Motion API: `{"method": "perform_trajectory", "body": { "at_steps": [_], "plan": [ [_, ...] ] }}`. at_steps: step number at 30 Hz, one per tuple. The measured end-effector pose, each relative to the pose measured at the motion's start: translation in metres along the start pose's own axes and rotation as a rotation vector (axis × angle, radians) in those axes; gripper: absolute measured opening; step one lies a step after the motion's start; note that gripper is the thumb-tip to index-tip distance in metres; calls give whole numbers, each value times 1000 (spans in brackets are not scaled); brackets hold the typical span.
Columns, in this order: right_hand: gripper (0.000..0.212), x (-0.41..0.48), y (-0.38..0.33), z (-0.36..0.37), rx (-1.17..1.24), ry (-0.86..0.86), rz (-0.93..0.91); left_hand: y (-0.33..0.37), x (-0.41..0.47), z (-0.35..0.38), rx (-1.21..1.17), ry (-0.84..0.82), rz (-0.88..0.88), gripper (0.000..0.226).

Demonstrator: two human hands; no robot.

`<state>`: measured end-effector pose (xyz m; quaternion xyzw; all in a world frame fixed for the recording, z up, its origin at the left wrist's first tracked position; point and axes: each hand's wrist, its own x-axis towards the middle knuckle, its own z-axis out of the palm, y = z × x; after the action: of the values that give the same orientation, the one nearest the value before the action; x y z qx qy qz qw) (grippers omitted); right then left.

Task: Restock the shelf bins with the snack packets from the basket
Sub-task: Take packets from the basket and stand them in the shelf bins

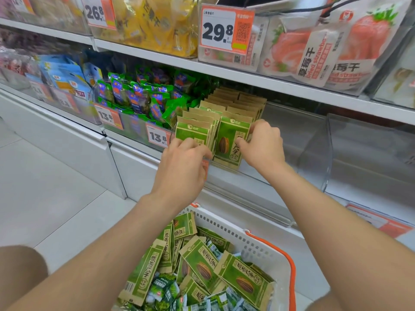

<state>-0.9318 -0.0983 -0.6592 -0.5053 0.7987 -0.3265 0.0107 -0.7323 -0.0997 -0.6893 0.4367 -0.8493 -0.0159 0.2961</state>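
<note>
The step in hand looks like seating sunflower seed packets in the clear shelf bin and squaring up its two rows. The right hand pinches the front packet of the right row, fingers curled round its right edge and thumb on its face. The left hand holds the front of the left row, fingers bent over the packets. Many loose packets of the same kind lie in the white basket below, so the task seems far from done.

The next move probably calls for pressing both rows back and upright, letting go, then reaching down for another handful.

The left hand covers the lower half of its row, and an orange slip under it (perhaps a price tag) is mostly hidden. The basket's near end is cut off by the frame. Smaller green packets there are too blurred to name.
</note>
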Motion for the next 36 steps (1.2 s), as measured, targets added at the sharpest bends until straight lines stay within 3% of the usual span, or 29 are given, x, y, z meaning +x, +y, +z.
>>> {"method": "perform_trajectory", "body": {
  "at_steps": [5, 9, 12, 14, 18, 23, 25, 27, 32, 36],
  "plan": [
    [52, -5, 0, -7, 24, -60, 66, -2, -5, 5, -28, 70, 48, 28],
    [31, -26, -10, -25, -63, -40, -19, -1, -15, 5, 41, 126, 30, 17],
    [13, -56, -31, -40, -51, 21, -196, -2, -26, 12, 104, -189, -96, 25],
    [14, -79, -43, -42, -29, -49, -269, -7, -35, 24, 171, -412, -86, 25],
    [19, -115, -41, -29, -235, -400, -399, -11, -62, 65, 267, -770, 33, 14],
    [19, -131, -12, -10, -538, -742, -427, -16, -94, 120, 441, -1090, 235, 22],
    [3, -137, -3, -4, -634, -827, -423, -19, -102, 134, 490, -1161, 322, 32],
    [17, -140, 6, -1, -717, -926, -432, -19, -107, 146, 524, -1179, 389, 50],
    [19, -139, 17, 1, -772, -1033, -421, -15, -110, 162, 565, -1224, 461, 92],
    [13, -135, 20, -4, -794, -1051, -396, -15, -110, 171, 595, -1211, 437, 91]
  ]
}}
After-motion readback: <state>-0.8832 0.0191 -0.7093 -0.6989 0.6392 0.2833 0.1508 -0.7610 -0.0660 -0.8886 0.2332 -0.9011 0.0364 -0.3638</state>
